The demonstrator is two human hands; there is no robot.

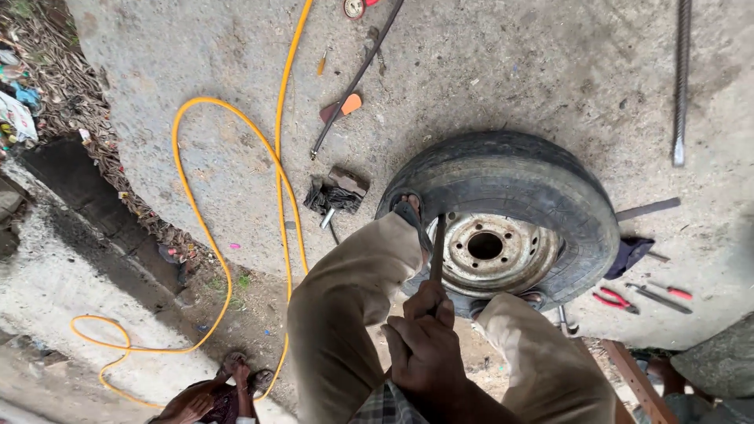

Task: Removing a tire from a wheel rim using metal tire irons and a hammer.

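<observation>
Standing on a tyre (518,177) that lies flat on the concrete floor (503,71), the person has one sandalled foot on its near-left sidewall and the other on the near edge. Both hands are stacked in front of the body: the right hand (428,357) is wrapped shut around a dark tyre iron (438,250), and the left hand (424,298) sits above it on the same bar, though whether its fingers are fully closed cannot be told. The bar runs upright, its tip at the left edge of the steel rim (495,251), between rim and rubber. A yellow hose (212,235) loops across the floor to the left. Red-handled pliers (616,299) lie right of the tyre, and a long rod (680,78) lies beyond.
</observation>
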